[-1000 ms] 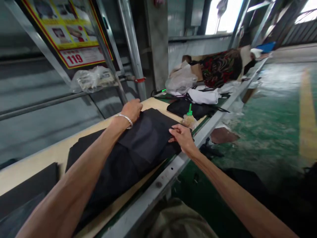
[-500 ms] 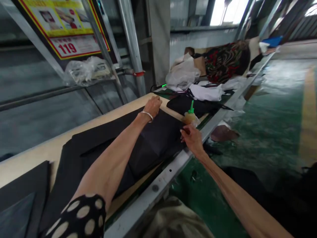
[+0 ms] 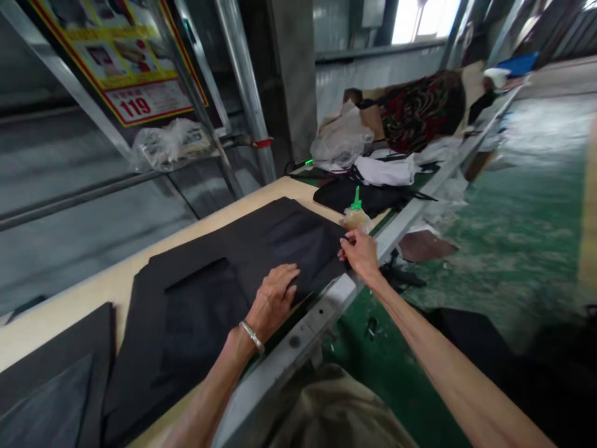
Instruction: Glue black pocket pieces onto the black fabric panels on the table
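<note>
Flat black fabric pieces [image 3: 196, 249] lie stacked on the pale wooden table. On top is a darker pocket-like patch [image 3: 200, 317], and a second dark patch [image 3: 298, 236] lies nearer the far end. My right hand [image 3: 361, 254] pinches the stack's right corner between thumb and fingers, close to the table's metal edge. Over the near edge of the fabric is my left hand [image 3: 276, 291], fingers stretched out and nothing in its grasp; a silver bangle circles that wrist. Just beyond my right hand stands a small glue-like bottle [image 3: 357, 218] with a green nozzle.
Another black fabric stack [image 3: 56, 367] lies at the left. Black cloth [image 3: 340, 196], white cloth [image 3: 387, 171] and a plastic bag [image 3: 342, 137] are farther along the table. A metal rail [image 3: 321, 311] borders the near side, above a green floor [image 3: 513, 230] with scraps.
My left hand has come back from the fabric's far edge to its near edge, uncovering the patches. My right hand stays at the corner, still pinching.
</note>
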`<state>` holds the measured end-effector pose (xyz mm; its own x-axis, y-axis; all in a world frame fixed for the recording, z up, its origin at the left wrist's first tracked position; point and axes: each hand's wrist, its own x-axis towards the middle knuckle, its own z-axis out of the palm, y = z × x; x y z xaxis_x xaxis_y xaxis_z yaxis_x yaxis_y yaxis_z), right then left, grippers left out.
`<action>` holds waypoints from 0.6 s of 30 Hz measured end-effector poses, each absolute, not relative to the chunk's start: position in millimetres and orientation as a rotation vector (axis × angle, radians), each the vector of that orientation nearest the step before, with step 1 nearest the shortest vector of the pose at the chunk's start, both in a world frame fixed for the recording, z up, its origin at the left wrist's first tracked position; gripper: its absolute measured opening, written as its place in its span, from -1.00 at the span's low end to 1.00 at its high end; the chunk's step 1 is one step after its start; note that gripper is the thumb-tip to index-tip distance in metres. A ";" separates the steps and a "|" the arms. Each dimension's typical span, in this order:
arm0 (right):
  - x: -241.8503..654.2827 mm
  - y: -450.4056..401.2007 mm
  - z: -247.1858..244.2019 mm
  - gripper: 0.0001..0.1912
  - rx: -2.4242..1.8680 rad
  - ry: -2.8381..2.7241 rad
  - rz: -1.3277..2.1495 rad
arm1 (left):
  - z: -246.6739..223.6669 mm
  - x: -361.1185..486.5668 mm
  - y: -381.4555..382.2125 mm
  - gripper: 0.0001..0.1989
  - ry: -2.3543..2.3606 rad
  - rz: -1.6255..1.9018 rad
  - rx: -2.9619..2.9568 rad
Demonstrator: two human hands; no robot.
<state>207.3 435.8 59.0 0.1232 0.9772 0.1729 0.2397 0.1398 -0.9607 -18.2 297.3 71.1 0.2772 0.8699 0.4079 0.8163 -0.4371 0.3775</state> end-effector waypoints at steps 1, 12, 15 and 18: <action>206.7 434.5 61.4 -0.92 -1.334 -1.339 0.861 | 68.6 -15.7 295.5 -0.65 1.642 0.819 2.436; 213.4 434.5 70.7 -0.95 -1.446 -1.401 0.842 | 70.1 -1.4 303.9 -0.65 1.911 0.524 2.458; 215.6 438.1 68.6 -0.97 -1.459 -1.428 0.843 | 69.1 -1.5 304.9 -0.66 1.924 0.547 2.461; 216.4 439.3 68.4 -0.97 -1.481 -1.438 0.840 | 67.3 -2.0 306.0 -0.66 1.923 0.583 2.462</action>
<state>216.4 439.3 68.4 0.1002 0.9892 0.1068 0.3928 0.0593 -0.9177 -2.0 306.0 67.3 0.2006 0.9306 0.3060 0.9440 -0.2672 0.1936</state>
